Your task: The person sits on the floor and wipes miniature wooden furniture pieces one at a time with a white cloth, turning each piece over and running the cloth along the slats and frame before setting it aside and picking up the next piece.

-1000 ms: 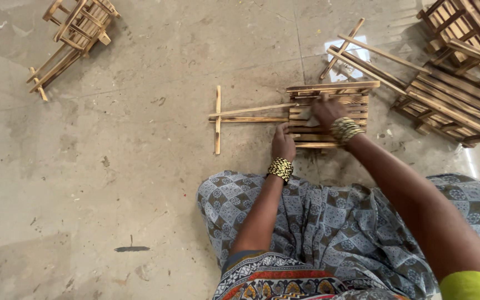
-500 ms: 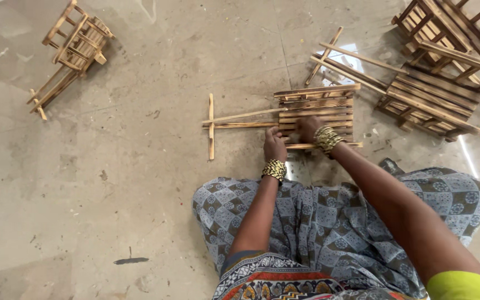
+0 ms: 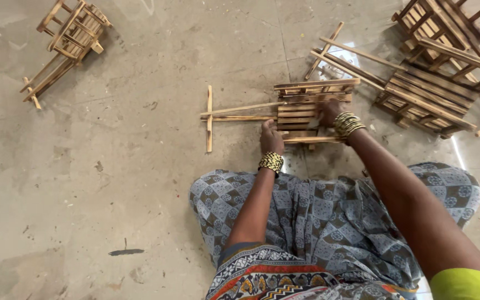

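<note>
1. Though its slats already lie in a row across the rails, the small pale wooden slatted frame point(image 3: 306, 114) on the grey concrete floor point(image 3: 112, 166) looks only partly built; two long thin sticks with a short crosspiece point(image 3: 218, 114) jut from its left side.
2. Left hand point(image 3: 271, 140) rests fingers-down on the frame's near edge; whether its grip closes on a slat, I cannot tell.
3. Right hand point(image 3: 329, 111), arm stretched forward, presses on the slats, its grip hidden too.
4. Finished-looking dark slatted wooden racks point(image 3: 429, 94) lie to the right, and a small wooden chair-like frame point(image 3: 73, 33) lies far left.
</note>
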Tool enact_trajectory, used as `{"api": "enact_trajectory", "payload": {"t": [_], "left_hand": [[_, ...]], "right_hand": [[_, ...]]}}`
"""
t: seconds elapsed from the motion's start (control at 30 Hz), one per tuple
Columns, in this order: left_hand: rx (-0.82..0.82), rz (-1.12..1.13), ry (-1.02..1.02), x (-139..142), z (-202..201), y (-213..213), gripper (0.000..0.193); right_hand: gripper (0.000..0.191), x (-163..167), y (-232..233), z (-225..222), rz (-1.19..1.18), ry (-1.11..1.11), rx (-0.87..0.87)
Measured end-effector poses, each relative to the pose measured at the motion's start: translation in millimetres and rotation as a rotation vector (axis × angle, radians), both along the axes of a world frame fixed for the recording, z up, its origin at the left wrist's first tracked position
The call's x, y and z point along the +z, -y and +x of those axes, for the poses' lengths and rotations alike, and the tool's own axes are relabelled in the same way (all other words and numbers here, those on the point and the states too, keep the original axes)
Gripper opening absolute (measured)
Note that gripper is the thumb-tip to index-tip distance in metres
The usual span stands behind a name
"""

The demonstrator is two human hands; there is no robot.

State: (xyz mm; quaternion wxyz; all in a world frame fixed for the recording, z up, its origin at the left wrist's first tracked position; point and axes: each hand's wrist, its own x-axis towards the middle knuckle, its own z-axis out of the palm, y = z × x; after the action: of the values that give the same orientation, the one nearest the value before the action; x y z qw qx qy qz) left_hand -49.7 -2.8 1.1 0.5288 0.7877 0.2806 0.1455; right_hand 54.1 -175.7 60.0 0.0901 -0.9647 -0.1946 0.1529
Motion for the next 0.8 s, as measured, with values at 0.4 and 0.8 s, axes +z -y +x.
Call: {"api": "enact_trajectory", "payload": {"t": [0.4,0.8], "left_hand": [[-0.006,-0.047,0.055,-3,5,2,0.038],[-0.125,-0.122,-0.269,17,-6,0,0.035]], "right_hand": [[0.040,56,44,-12,0.448,0.481,-0.145],[0.044,20,-96,-27,0.518,0.611,0.307]]}}
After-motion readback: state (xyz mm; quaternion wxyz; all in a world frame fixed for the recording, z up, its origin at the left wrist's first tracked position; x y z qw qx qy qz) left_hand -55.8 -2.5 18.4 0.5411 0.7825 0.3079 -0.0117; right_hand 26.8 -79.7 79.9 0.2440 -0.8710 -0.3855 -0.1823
